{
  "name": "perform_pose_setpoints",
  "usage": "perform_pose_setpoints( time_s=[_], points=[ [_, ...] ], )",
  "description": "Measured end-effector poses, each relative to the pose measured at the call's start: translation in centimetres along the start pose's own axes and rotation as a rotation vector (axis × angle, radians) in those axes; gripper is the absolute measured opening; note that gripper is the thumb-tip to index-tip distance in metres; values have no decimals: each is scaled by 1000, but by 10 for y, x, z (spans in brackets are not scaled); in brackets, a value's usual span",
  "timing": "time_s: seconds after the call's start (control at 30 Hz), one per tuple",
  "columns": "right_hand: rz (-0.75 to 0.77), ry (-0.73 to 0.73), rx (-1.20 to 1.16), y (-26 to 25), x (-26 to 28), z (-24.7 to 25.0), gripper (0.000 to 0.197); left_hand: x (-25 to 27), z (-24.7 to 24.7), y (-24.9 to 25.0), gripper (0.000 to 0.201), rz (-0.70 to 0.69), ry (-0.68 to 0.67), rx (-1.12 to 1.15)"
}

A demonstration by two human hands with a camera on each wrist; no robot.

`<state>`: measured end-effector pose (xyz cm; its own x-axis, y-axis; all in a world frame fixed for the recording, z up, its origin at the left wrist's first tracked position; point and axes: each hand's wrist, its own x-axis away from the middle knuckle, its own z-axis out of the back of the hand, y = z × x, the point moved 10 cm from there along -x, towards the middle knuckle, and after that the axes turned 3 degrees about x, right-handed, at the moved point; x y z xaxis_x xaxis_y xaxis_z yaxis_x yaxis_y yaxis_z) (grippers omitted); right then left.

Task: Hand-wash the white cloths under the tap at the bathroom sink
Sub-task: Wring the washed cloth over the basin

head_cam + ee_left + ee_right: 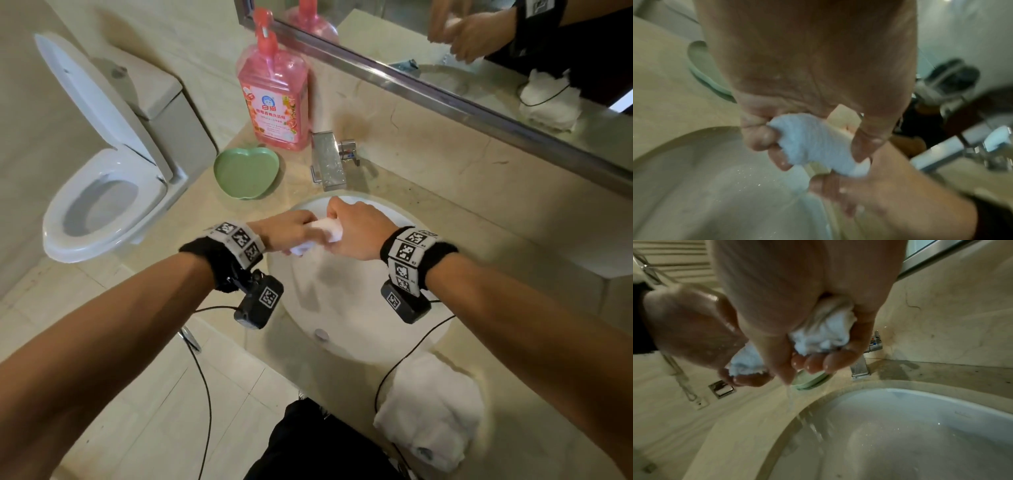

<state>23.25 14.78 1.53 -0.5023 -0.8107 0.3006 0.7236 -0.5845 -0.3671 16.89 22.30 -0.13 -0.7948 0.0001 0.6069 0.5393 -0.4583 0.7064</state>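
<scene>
Both hands hold one wet white cloth [323, 231] twisted into a roll above the white sink [342, 329]. My left hand [294, 230] grips its left end; the cloth [818, 142] shows between curled fingers. My right hand [356, 226] grips the other end, the cloth [824, 331] bunched in its fist. Water dribbles off the fingers into the basin [900, 426]. The chrome tap [327, 164] stands just behind the hands; no stream from it shows. A second white cloth [435, 407] lies heaped on the counter at the front right.
A pink pump bottle [274, 92] and a green apple-shaped dish [246, 171] stand left of the tap. A mirror [479, 51] runs along the back. A toilet [102, 192] with raised lid is at the left. Black cables [205, 394] trail from both wrist cameras.
</scene>
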Motion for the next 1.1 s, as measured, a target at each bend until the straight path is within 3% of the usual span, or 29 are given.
perform_pose_setpoints(
  time_s=[0.13, 0.3, 0.4, 0.57, 0.63, 0.83, 0.93, 1.0, 1.03, 1.1],
  points=[
    [-35, 25, -158, 1, 16, 6, 52, 14, 21, 0, 19, -104, 138, 230],
    [-85, 70, -291, -4, 42, 13, 46, 28, 38, -4, 47, -176, 312, 527],
    [-125, 88, -394, -17, 55, 13, 44, 38, 37, 2, 30, -216, 252, 644],
    [-158, 97, -634, -55, 74, 1, 67, 67, 23, 13, 39, -290, 5, 793],
    [-180, 112, -705, -66, 83, -5, 64, 81, 20, 12, 42, -318, -14, 788],
    [-256, 324, -861, -73, 118, 0, 18, 104, -1, -4, 49, -285, 63, 488],
    [-312, 356, -874, -63, 137, -6, 21, 105, -29, -6, 43, -286, -60, 374],
    [-367, 377, -898, -53, 149, -14, 24, 102, -41, -11, 34, -274, -109, 512],
    [-383, 398, -903, -49, 155, -16, 24, 100, -42, -12, 30, -280, -77, 572],
    [-392, 458, -872, -43, 165, -16, 26, 98, -36, -14, 32, -298, 85, 475]
  ],
)
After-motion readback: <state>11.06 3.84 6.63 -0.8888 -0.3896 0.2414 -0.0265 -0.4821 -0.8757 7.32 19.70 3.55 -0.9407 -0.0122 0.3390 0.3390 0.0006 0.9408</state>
